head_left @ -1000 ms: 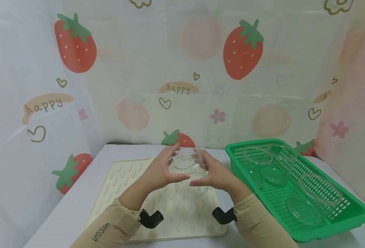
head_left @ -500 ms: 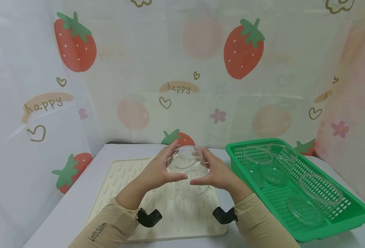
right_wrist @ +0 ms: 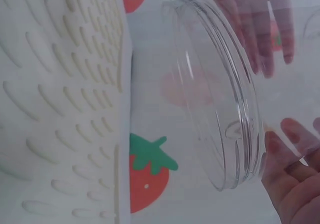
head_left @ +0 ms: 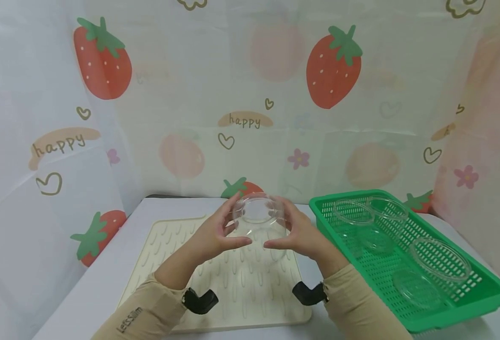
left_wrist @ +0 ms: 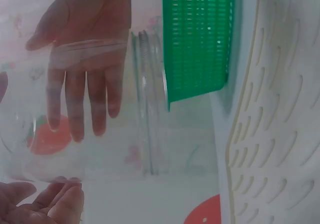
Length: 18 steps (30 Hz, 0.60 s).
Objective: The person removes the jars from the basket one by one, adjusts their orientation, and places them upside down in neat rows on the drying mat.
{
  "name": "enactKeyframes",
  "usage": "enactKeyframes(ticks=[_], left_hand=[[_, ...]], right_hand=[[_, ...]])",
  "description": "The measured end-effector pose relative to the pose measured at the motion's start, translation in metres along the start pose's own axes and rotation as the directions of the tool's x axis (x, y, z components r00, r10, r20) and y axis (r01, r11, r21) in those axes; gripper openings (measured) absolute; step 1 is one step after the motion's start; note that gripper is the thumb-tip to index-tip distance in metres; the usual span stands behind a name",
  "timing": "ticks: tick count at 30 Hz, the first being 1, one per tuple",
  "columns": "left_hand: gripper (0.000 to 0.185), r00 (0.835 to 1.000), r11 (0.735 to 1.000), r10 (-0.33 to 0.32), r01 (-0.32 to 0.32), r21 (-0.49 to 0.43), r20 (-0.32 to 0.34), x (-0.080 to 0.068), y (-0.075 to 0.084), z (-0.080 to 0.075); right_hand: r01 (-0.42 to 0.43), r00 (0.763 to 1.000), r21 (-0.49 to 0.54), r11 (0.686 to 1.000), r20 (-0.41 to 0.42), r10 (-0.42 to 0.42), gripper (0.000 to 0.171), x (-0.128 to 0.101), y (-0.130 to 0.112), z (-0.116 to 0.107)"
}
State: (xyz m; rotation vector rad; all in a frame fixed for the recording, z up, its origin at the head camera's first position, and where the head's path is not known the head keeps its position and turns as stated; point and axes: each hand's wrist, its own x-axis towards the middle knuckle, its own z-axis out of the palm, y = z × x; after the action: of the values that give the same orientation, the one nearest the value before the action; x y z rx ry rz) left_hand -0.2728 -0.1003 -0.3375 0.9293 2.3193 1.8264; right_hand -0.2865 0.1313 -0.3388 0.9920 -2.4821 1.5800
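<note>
Beige-sleeved, the left hand (head_left: pixel 213 236) and right hand (head_left: pixel 304 237) have their grip clamped on opposite sides of a transparent jar (head_left: pixel 259 225), smooth, wide and cylindrical, its threaded mouth downward, above a cream ridged mat (head_left: pixel 234 297). Beside the mat on the white worktop (head_left: pixel 90 295), a green perforated basket (head_left: pixel 458 312) holds clear containers (head_left: pixel 417 289).
</note>
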Motion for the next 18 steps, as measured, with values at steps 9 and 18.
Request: enactKeyframes(ticks=[9, 18], left_hand=[[0.096, 0.999, 1.0, -0.021, 0.021, 0.008, -0.025, -0.008, -0.002, -0.011], [0.086, 0.989, 0.998, 0.017, -0.008, 0.063, -0.145, -0.022, 0.011, -0.033]], right_hand=[[0.038, 0.999, 0.085, 0.996, -0.031, -0.035, 0.09, 0.005, -0.003, -0.002], [0.059, 0.998, 0.106, 0.993, -0.044, -0.054, 0.086, 0.02, -0.018, 0.009]])
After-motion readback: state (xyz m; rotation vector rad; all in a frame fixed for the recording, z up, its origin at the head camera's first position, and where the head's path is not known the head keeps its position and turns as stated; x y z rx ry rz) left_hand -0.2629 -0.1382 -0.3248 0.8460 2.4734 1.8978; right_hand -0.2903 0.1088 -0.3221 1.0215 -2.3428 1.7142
